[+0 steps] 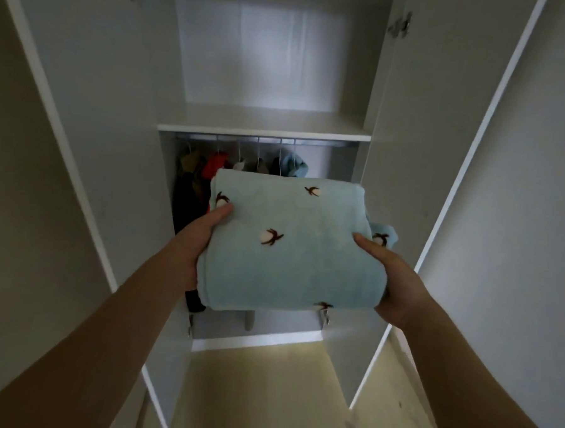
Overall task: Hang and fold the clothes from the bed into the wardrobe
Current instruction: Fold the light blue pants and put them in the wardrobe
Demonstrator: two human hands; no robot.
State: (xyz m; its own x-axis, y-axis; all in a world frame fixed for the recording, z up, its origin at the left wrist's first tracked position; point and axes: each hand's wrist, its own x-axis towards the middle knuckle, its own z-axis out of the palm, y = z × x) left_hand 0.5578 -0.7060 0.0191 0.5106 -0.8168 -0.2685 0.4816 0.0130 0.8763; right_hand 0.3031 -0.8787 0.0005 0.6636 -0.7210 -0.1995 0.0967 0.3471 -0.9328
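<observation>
A wardrobe (259,65) stands straight ahead, its left door (100,106) swung open at left and its right door (410,122) at right. Inside, a shelf (262,132) runs across, with a rail (262,140) just under it and hanging clothes (194,176) below. In front of them, a folded garment (289,247) is held between the left hand (201,239) and the right hand (392,285), above the floor (258,392)

Subject: one person, seen as two arms only. Left hand (197,252) and right hand (398,285) are bare, as are both wrists. Left forearm (105,319) and right forearm (482,365) are uncovered along the whole visible length, to the frame edge. Each hand shows the thumb and the thumb-side edge; the fingers are hidden. Lighting is dim; finer detail cannot be judged.
</observation>
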